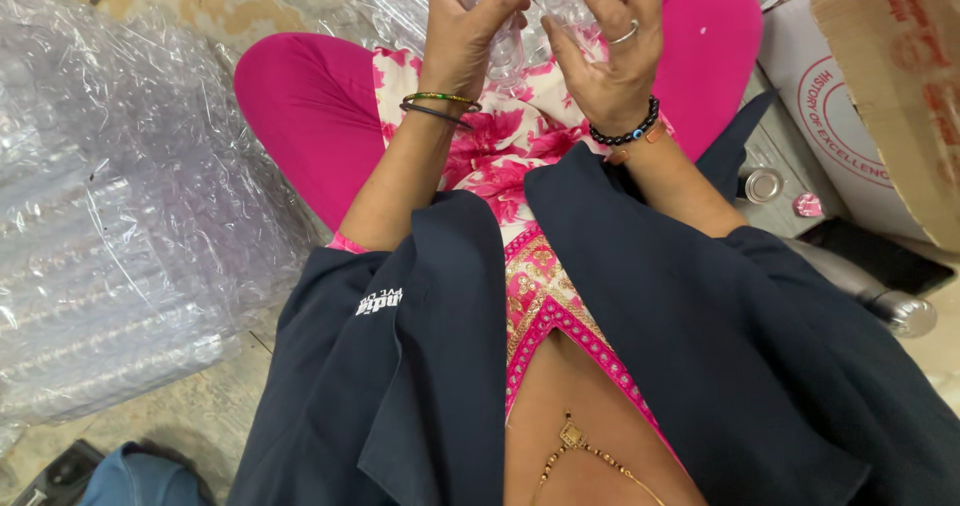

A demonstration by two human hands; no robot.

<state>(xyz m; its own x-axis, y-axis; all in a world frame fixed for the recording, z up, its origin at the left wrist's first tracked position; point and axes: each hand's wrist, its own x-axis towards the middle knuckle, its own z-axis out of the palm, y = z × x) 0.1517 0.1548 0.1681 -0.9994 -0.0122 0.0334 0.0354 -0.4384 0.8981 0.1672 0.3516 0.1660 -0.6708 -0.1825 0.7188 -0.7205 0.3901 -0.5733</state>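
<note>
My left hand [468, 28] and my right hand [607, 41] are raised together at the top of the view, above my lap in pink trousers [310, 106]. Both grip a clear plastic bottle [507, 54] between them; most of it is hidden by my fingers and cut off by the top edge. The left wrist wears thin bangles, the right wrist a dark bead bracelet, and a ring sits on a right finger. I sit on the floor in a dark jacket over a pink flowered top.
A big bundle of clear plastic wrap [110, 216] fills the left side. More clear plastic [390, 1] lies beyond my knees. A cardboard box [880, 86] stands at the right, with a small metal cap [763, 185], a pink cap [807, 204] and a steel flask [880, 291] beside it.
</note>
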